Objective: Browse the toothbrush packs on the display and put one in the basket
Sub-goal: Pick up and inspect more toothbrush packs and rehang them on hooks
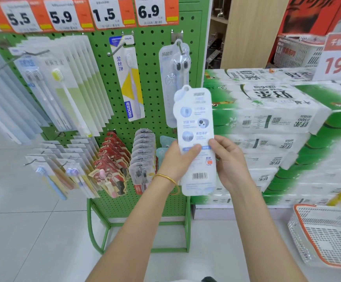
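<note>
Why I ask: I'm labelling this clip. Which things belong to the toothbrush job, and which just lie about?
Job: toothbrush pack, held by left hand and right hand; green pegboard display; hanging packs; orange-rimmed basket, lower right.
Lying about: toilet paper bales; price tags; 19.8 sign; far white basket.

The toothbrush pack (196,139) is shiny white card, the peg board (151,78) is green painted metal with holes, the basket (326,237) is white plastic mesh, and the floor (23,231) is smooth glossy tile.
</note>
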